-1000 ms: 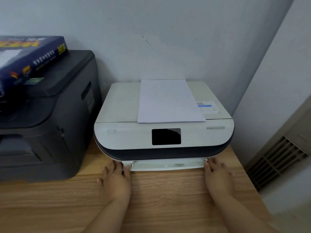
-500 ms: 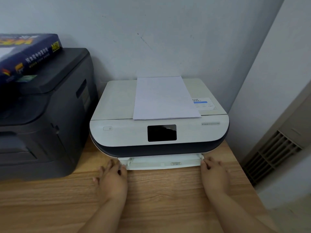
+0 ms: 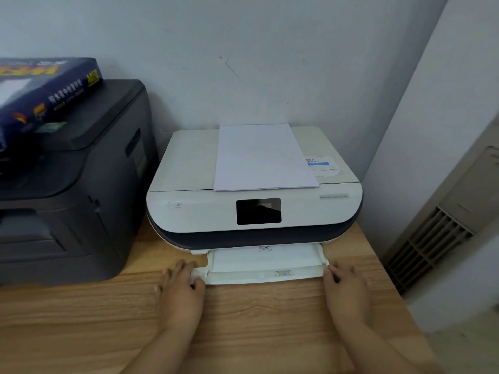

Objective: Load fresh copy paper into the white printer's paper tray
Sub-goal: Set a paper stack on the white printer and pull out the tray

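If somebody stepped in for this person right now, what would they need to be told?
Left hand: gripping the paper tray's left front corner.
Right hand: at its right front corner.
Tray: partly out of the white printer.
Loose paper stack: lying on the printer's lid.
Blue ream: on the dark printer.
Done: tray started out.
Left: open fully, load paper, push tray in.

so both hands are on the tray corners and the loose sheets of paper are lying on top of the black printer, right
Not quite. The head view shows the loose sheets lying on the white printer; the black printer carries a wrapped paper ream. Left hand and right hand do hold the tray corners.
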